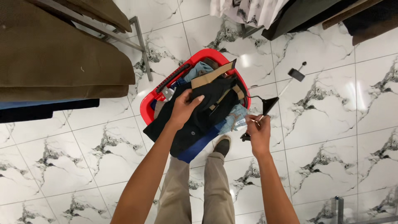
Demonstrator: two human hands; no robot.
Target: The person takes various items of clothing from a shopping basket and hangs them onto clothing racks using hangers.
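A red plastic basket (146, 108) stands on the marble floor, heaped with clothes. On top lies a black garment (198, 120) that spills over the near rim, with tan and light-blue pieces under it. My left hand (183, 107) rests on the black garment, fingers bent and gripping the cloth. My right hand (258, 132) is just right of the basket and pinches the hook of a black clothes hanger (268, 105), which hangs free beside the pile.
Brown garments (49, 54) hang on a metal rack (141, 41) at the upper left. More clothes hang at the top right. Another hanger (295, 75) lies on the floor past the basket. My legs and a shoe (224, 146) are below the basket.
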